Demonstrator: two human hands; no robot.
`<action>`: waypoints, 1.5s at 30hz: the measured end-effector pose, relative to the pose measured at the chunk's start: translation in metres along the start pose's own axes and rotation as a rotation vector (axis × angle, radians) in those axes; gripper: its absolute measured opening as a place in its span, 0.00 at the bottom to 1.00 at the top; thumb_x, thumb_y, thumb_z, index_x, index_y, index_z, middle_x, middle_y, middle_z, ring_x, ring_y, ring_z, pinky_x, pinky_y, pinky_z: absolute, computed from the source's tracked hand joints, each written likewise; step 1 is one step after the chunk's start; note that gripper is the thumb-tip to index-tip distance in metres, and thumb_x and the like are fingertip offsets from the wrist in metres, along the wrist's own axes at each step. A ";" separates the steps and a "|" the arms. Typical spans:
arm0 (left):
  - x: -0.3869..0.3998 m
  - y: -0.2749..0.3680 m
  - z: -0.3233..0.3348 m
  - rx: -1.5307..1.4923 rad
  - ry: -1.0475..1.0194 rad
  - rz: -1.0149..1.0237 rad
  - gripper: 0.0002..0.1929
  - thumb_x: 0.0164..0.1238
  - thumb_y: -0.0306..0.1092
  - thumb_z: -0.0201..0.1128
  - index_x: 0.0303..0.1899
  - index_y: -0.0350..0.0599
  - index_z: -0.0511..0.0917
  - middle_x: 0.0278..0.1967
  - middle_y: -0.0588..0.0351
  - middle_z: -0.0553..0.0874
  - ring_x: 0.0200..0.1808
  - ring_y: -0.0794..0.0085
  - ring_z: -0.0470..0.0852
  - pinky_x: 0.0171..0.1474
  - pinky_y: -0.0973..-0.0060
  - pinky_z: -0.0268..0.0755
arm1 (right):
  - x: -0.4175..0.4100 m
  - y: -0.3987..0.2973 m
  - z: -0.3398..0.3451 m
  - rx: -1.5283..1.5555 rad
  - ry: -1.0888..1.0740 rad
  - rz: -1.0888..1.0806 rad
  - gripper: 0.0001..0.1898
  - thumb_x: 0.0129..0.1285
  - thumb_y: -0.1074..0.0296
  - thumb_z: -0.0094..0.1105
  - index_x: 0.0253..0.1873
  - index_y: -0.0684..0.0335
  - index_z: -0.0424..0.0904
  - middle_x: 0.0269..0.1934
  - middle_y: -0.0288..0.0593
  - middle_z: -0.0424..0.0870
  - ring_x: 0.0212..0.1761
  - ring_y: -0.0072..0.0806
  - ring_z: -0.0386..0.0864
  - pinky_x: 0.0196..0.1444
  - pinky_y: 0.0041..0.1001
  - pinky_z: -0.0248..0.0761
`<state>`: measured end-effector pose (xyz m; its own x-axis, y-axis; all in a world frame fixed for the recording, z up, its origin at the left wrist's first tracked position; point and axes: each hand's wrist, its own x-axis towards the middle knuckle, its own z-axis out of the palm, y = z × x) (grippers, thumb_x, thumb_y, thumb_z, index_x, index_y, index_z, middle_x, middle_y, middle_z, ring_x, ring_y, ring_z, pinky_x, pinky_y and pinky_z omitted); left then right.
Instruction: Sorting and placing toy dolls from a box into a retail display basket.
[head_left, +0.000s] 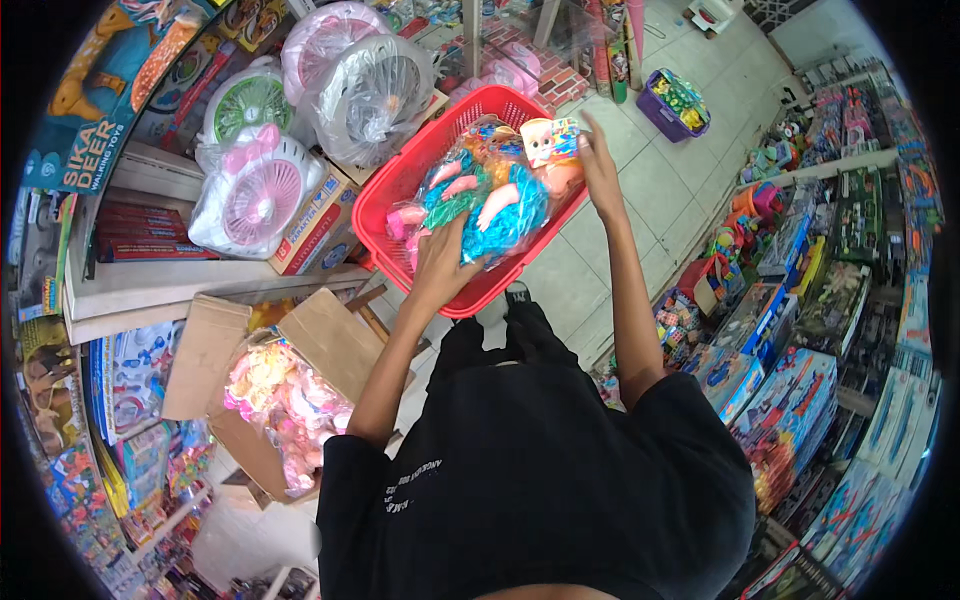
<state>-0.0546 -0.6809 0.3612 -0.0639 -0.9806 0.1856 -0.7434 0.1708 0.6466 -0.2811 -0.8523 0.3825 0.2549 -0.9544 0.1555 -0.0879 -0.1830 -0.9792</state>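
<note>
A red plastic basket in front of me holds several bagged dolls. On top lies a doll in a blue dress, wrapped in clear plastic, its head towards the right and its legs showing. A printed header card with cartoon eyes sits at its head end. My left hand grips the lower end of the blue-dressed doll's bag, near the basket's front rim. My right hand is against the card and the doll's head, slightly blurred, with the fingers extended; its grip is unclear.
An open cardboard box of pink bagged dolls stands at lower left. Bagged toy fans rest on the left shelf. A purple basket stands on the tiled floor. Packed toy shelves line the right side.
</note>
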 end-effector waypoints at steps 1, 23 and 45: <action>-0.002 -0.001 0.004 0.020 0.007 -0.039 0.39 0.52 0.41 0.68 0.63 0.37 0.60 0.55 0.39 0.74 0.56 0.49 0.72 0.53 0.58 0.61 | 0.004 0.009 -0.002 0.002 -0.020 0.009 0.31 0.66 0.56 0.53 0.69 0.63 0.56 0.56 0.57 0.71 0.63 0.41 0.67 0.61 0.36 0.62; -0.003 -0.046 0.125 0.456 -0.254 -0.512 0.43 0.49 0.52 0.70 0.65 0.48 0.58 0.56 0.47 0.70 0.58 0.51 0.68 0.54 0.40 0.59 | 0.046 0.103 0.019 -0.998 -0.987 -0.060 0.32 0.51 0.57 0.65 0.61 0.57 0.63 0.58 0.66 0.66 0.50 0.61 0.74 0.51 0.45 0.72; 0.004 -0.052 0.097 0.353 -0.132 -0.516 0.48 0.38 0.40 0.77 0.63 0.39 0.58 0.64 0.43 0.62 0.64 0.47 0.63 0.64 0.58 0.62 | 0.042 0.095 0.066 -0.983 -0.861 -0.539 0.36 0.44 0.61 0.71 0.60 0.56 0.66 0.60 0.50 0.66 0.61 0.51 0.68 0.55 0.50 0.66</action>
<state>-0.0812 -0.7034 0.2565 0.2964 -0.9355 -0.1923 -0.8734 -0.3470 0.3417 -0.2149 -0.8943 0.2875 0.9404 -0.3401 -0.0012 -0.3266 -0.9021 -0.2819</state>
